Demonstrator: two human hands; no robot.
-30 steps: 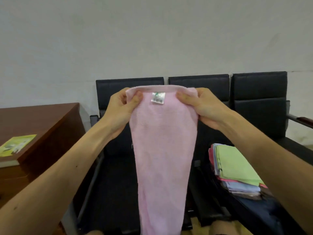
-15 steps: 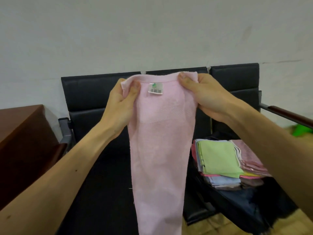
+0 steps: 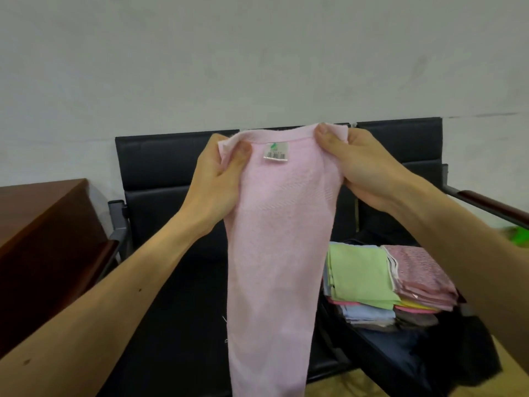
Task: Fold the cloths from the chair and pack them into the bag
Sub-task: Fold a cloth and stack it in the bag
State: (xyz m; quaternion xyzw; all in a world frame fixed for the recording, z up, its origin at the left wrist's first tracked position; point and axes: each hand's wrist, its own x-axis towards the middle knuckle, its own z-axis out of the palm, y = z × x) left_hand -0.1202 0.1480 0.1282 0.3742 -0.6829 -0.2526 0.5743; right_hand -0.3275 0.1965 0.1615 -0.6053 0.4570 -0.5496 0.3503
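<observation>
At the centre of the frame, in front of the row of black padded chairs (image 3: 160, 173), we list one pale pink terry cloth (image 3: 274, 253), a long narrow strip hanging from its top hem down past the bottom edge. A small white sewn label (image 3: 275, 153) sits just under the hem, facing us.

Hold: the left hand (image 3: 217, 179) pinches the upper left corner between thumb and curled fingers. The right hand (image 3: 355, 164) pinches the upper right corner likewise. The hem runs nearly taut between them, with the right corner a little higher.

Handling, as we judge it: light, soft and quite limp. It drapes and narrows under its own weight and keeps no shape of itself. Its nap should give a sure hold, and it is not fragile. It is best taken at the corners and along the hem. For a fold we would catch the lower end or lay it flat on a seat, since the free tail may swing and twist.

At lower right of the frame: stacks of folded cloths (image 3: 360, 276), green and patterned pink on top, resting on what looks like a dark fabric bag (image 3: 400, 356) on the right-hand seat. At left: a brown wooden desk (image 3: 43, 224).
</observation>
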